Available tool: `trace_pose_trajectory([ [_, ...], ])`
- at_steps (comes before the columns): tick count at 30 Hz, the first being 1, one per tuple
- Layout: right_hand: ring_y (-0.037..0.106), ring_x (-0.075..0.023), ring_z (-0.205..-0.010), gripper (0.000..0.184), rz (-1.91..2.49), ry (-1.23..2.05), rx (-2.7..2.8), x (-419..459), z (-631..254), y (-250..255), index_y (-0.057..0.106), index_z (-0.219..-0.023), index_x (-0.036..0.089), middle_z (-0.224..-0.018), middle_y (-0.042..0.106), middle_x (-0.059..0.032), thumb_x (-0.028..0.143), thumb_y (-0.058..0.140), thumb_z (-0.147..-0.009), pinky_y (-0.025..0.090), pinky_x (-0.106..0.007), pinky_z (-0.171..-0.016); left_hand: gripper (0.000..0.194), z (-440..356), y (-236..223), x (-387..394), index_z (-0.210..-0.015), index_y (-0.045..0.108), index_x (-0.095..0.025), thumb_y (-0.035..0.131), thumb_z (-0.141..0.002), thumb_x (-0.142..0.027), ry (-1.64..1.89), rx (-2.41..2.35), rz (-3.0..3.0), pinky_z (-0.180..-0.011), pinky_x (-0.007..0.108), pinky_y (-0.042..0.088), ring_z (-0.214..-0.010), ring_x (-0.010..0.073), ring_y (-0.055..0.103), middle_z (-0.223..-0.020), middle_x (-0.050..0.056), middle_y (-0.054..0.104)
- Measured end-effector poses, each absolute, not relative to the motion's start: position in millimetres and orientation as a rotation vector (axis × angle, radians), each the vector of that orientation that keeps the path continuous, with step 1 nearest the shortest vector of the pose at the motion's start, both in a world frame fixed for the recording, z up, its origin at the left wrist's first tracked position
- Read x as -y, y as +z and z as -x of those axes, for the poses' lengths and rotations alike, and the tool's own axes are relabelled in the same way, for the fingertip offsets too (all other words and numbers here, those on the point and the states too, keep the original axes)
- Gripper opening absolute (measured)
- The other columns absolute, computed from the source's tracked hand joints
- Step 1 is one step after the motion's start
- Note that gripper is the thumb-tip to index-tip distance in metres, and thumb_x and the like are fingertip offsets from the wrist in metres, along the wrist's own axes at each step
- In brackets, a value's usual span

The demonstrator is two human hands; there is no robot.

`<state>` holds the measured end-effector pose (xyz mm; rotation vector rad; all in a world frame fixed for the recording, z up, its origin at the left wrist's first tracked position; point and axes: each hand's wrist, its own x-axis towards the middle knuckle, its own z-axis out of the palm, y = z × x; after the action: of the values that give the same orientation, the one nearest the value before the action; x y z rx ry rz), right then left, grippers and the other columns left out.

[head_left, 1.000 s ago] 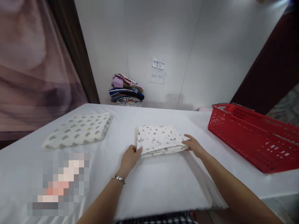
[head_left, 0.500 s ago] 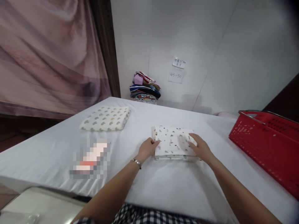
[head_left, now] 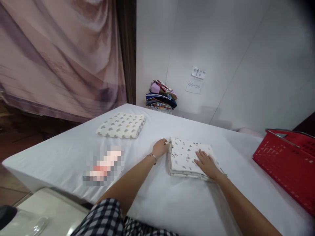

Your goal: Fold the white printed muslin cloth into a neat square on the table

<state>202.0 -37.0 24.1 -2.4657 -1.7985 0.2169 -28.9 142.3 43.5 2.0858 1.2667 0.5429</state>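
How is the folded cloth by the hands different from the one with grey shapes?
The near cloth has small scattered pictures; the far cloth has bigger grey shapes. The right hand rests on the near cloth, while no hand touches the far cloth. Both are folded, pale and on the white table.

The left hand [head_left: 160, 148] bends its fingers [head_left: 163, 142] loosely inward, its grip unclear; the right hand [head_left: 206, 164] lies palm down, fingers spread, slightly nearer the body; behind them, the left forearm [head_left: 134, 183] and right forearm [head_left: 244, 205] slant outward, well apart.
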Motion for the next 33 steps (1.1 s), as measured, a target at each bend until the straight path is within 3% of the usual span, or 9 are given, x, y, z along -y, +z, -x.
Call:
trace_pose_trajectory([
  [7, 0.008, -0.0229, -0.138, 0.06, 2.489, 0.237, 1.812, 38, -200, 27, 0.028, -0.141, 0.017, -0.15, 0.013, -0.0079, 0.049, 0.026, -0.09, 0.011, -0.045, -0.11, 0.037, 9, 30, -171, -0.118, 0.056, -0.017, 0.04, -0.085, -0.024, 0.614, -1.14, -2.011, -0.093, 0.027, 0.037, -0.112, 0.0185, 0.051, -0.123, 0.007, 0.057],
  [17, 0.01, -0.0224, -0.137, 0.059, 2.483, 0.169, 1.794, 38, -202, 19, 0.03, -0.141, 0.02, -0.15, 0.015, -0.006, 0.05, 0.026, -0.09, 0.012, -0.045, -0.11, 0.049, -1, 17, -201, -0.122, 0.056, -0.022, 0.053, -0.073, -0.017, 0.543, -0.9, -2.024, -0.084, 0.023, 0.043, -0.095, 0.0162, 0.059, -0.114, 0.002, 0.063],
  [24, 0.009, -0.0219, -0.138, 0.059, 2.467, 0.17, 1.784, 39, -202, 18, 0.029, -0.141, 0.022, -0.15, 0.015, -0.0052, 0.052, 0.025, -0.09, 0.012, -0.045, -0.11, 0.039, -5, 27, -217, -0.105, 0.067, -0.026, 0.051, -0.071, -0.015, 0.488, -0.759, -2.079, -0.074, 0.019, 0.044, -0.085, 0.0139, 0.061, -0.092, -0.003, 0.069],
  [33, 0.008, -0.0213, -0.138, 0.058, 2.428, 0.221, 1.786, 41, -198, 21, 0.027, -0.142, 0.024, -0.15, 0.013, -0.002, 0.051, 0.023, -0.091, 0.011, -0.045, -0.11, 0.034, -15, 23, -229, -0.099, 0.069, -0.028, 0.05, -0.072, -0.019, 0.536, -1.002, -2.071, -0.076, 0.025, 0.043, -0.089, 0.0182, 0.059, -0.097, -0.001, 0.069],
])
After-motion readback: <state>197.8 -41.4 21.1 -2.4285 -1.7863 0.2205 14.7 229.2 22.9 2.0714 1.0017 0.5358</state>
